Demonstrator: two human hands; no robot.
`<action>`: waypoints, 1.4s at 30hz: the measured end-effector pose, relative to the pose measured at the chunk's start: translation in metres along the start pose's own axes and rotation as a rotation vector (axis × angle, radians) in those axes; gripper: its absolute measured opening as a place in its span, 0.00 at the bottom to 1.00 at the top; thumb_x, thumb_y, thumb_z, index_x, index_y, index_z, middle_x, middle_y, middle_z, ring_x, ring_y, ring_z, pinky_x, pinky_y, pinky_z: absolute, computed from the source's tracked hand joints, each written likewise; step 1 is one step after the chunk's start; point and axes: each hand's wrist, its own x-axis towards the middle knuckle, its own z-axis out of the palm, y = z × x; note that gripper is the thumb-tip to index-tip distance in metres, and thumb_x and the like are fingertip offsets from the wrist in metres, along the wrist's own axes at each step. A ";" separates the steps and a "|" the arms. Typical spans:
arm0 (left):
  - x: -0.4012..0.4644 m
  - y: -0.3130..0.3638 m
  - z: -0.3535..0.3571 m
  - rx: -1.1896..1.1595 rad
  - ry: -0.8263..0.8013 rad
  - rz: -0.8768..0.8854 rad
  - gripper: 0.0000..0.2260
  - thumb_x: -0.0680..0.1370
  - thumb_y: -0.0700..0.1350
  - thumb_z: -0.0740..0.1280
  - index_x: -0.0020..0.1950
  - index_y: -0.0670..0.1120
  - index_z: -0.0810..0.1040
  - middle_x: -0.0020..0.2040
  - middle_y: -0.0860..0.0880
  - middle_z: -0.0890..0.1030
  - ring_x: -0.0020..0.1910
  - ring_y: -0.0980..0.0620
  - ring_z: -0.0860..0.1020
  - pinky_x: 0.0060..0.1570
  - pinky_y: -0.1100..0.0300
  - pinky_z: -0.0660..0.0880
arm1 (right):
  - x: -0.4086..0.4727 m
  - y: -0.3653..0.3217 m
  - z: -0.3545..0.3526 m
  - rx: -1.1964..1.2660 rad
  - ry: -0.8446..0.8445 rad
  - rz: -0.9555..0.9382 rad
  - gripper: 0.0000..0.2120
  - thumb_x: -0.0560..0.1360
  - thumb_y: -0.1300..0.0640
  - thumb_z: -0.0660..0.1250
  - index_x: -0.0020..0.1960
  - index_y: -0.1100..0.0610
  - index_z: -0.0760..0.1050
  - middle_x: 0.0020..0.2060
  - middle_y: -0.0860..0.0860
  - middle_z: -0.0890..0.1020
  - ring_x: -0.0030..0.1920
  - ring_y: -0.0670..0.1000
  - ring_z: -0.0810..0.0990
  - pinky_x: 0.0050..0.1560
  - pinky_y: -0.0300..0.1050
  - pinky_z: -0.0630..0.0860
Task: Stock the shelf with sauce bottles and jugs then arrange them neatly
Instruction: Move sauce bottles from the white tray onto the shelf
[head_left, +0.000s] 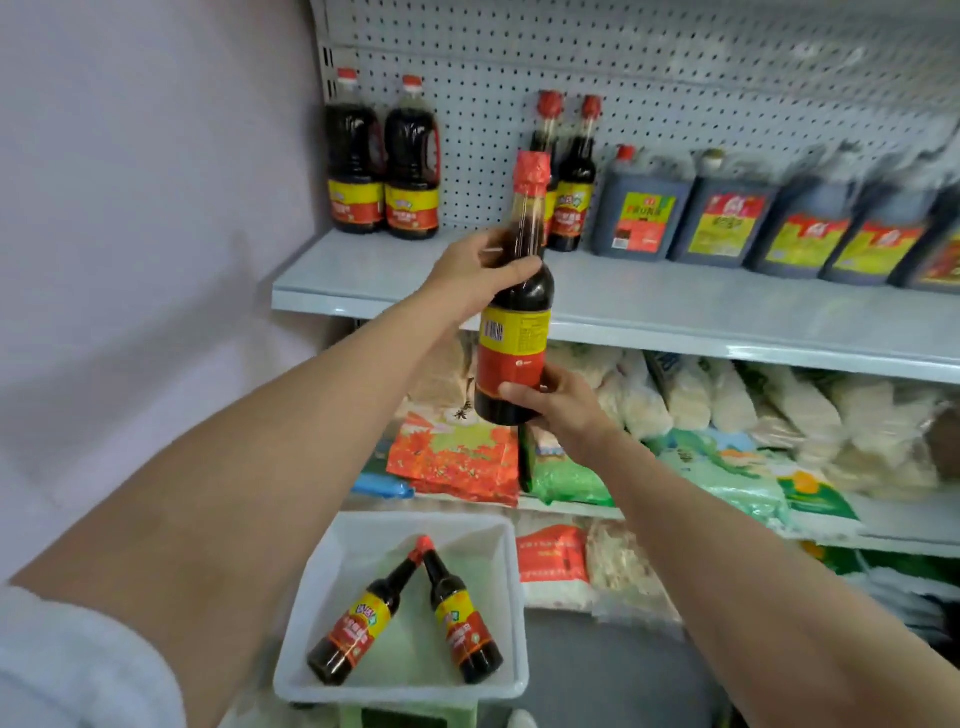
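Both hands on this sauce bottle (515, 332): left hand (475, 270) gripping the neck, right hand (558, 402) the base. Best keep it upright and slot it beside the far pair (566, 176) on the shelf (675, 312).

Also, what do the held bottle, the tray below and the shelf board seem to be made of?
Held bottle: clear glass or hard plastic, glossy highlights; cannot tell which. Tray: white matte plastic, with moulded rounded rim. Shelf board: probably painted metal, pale and smooth with a folded front edge.

Small grocery shop, pegboard-backed shelf (675, 317), sauce jugs (641, 208), packaged noodles (727, 400)
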 end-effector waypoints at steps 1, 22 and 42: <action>0.001 0.005 0.004 -0.025 -0.033 -0.017 0.21 0.76 0.52 0.74 0.67 0.50 0.76 0.61 0.51 0.81 0.58 0.52 0.80 0.52 0.56 0.77 | -0.001 -0.009 -0.008 0.002 0.012 -0.024 0.31 0.65 0.57 0.82 0.65 0.55 0.77 0.57 0.55 0.84 0.57 0.57 0.84 0.57 0.54 0.81; 0.109 0.066 0.088 -0.137 0.107 -0.020 0.25 0.68 0.52 0.80 0.58 0.54 0.71 0.57 0.53 0.80 0.54 0.47 0.81 0.55 0.41 0.79 | 0.073 -0.070 -0.123 -0.053 0.178 -0.229 0.32 0.66 0.49 0.81 0.65 0.55 0.73 0.55 0.52 0.83 0.56 0.53 0.83 0.55 0.47 0.80; 0.232 -0.002 0.122 0.075 0.200 -0.119 0.35 0.57 0.58 0.82 0.60 0.51 0.76 0.58 0.53 0.82 0.56 0.51 0.81 0.56 0.48 0.80 | 0.221 -0.039 -0.190 0.158 -0.099 -0.098 0.35 0.70 0.63 0.77 0.74 0.54 0.68 0.62 0.58 0.82 0.63 0.56 0.81 0.63 0.49 0.77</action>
